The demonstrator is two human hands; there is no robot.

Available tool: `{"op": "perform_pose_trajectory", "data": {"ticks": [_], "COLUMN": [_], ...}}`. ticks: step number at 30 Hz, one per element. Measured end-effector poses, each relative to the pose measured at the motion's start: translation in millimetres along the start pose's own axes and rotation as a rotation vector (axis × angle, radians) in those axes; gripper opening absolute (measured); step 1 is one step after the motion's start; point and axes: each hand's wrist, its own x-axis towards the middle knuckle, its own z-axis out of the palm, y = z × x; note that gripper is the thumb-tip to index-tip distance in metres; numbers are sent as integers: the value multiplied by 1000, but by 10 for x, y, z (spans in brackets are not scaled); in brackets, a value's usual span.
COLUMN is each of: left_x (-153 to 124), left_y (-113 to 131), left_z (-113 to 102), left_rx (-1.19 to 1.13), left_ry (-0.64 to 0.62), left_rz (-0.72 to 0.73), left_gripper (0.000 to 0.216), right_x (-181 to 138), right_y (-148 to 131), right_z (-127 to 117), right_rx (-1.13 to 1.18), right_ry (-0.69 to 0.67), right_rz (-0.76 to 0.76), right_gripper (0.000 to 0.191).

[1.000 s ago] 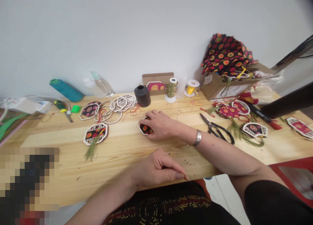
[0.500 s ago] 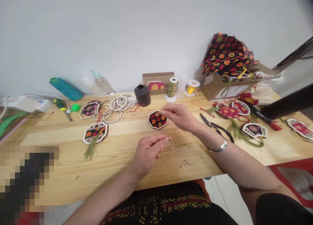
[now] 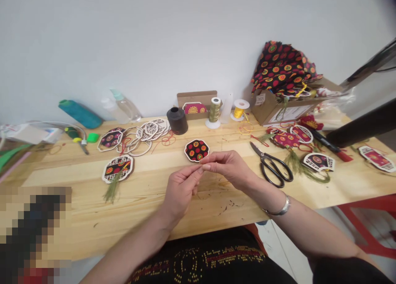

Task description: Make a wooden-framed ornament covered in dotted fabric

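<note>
My left hand (image 3: 185, 186) and my right hand (image 3: 225, 168) meet over the middle of the table, thumbs and fingertips pinched together at one spot. Whatever lies between the fingertips is too small to make out. Just beyond them a scalloped ornament (image 3: 196, 150) rests flat, its black fabric face patterned with red and orange rounds inside a pale wooden rim. Black-handled scissors (image 3: 272, 166) lie to the right of my right hand, blades pointing away. Dark scraps (image 3: 227, 207) are scattered on the wood below my right hand.
A tasselled ornament (image 3: 118, 168) lies left, before several wooden lattice frames (image 3: 152, 129). A black cone (image 3: 177, 120), a green thread spool (image 3: 213, 113) and a yellow spool (image 3: 240, 109) stand along the wall. Patterned fabric (image 3: 283, 67) tops a cardboard box (image 3: 278, 109). A black pole (image 3: 365, 125) crosses the right side.
My right hand has come down and toward me, joining my left hand, fingertip to fingertip. More of the scissors and the ornament now shows. The view has shifted slightly.
</note>
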Motion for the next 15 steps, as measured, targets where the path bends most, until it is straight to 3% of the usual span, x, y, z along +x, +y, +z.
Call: {"op": "perform_pose_trajectory", "data": {"ticks": [8,15], "left_x": [-20,-17], "left_y": [-10,-1], "left_z": [-21,-20], "left_rx": [95,162], "left_ry": [-60,-125], "left_rz": [-11,109], "left_gripper": [26,18], "right_x": [4,-87], "right_y": [3,-213], "right_z": [-38,-88], "right_rx": [-250,-474], "right_ry": [25,100], "right_rz": [-178,-409], "right_gripper": [18,15]}}
